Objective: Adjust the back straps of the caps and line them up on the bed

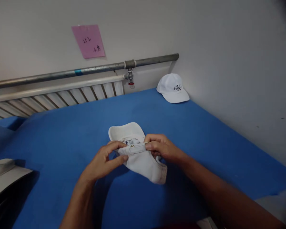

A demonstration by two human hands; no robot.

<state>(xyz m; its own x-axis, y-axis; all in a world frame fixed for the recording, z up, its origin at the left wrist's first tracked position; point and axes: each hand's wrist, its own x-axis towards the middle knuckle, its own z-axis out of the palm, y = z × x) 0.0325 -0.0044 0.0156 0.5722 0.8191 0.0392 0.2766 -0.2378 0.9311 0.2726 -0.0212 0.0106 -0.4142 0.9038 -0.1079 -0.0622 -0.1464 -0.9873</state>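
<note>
A pale cap [143,167] is held by both hands above the middle of the blue worktop [71,127], its brim [126,131] turned toward the far edge. One end of the strap [138,148] is pinched in the right hand [163,148] — thumb and finger closed upon it. Near the other end, cloth is gripped by the left hand [106,159], finger and thumb slightly parted. Behind the strap, a dark-marked patch [132,141] is partly seen. A lettered white cap [170,86] is set at the far right corner. Toward the left edge, a white object [8,171] is cut off — whether anything is contained cannot be told.
</note>
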